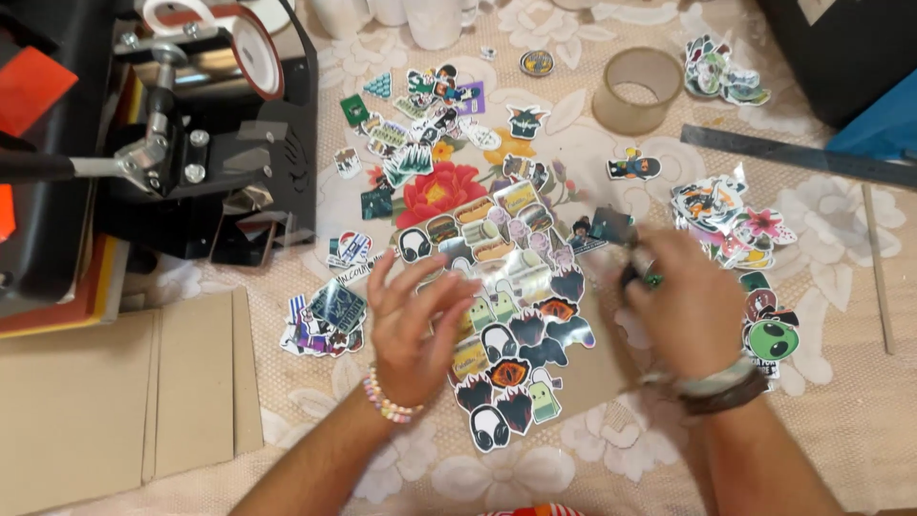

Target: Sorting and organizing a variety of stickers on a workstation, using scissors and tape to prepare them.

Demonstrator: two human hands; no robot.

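Note:
A glossy sheet of cut-out stickers [511, 315] lies in the middle of the table on a floral cloth. My left hand [413, 325] rests flat on the sheet's left edge, fingers spread. My right hand [680, 304] is blurred at the sheet's right edge, with its fingers curled around a small dark object with a green spot [646, 279]; what that object is I cannot tell. Loose stickers lie scattered all around both hands.
A black heat press machine [143, 143] fills the top left. Brown cardboard [115, 401] lies at the lower left. A tape roll [637, 90], a metal ruler [802, 155], white mugs [435, 19] and sticker piles [726, 220] sit at the back and right.

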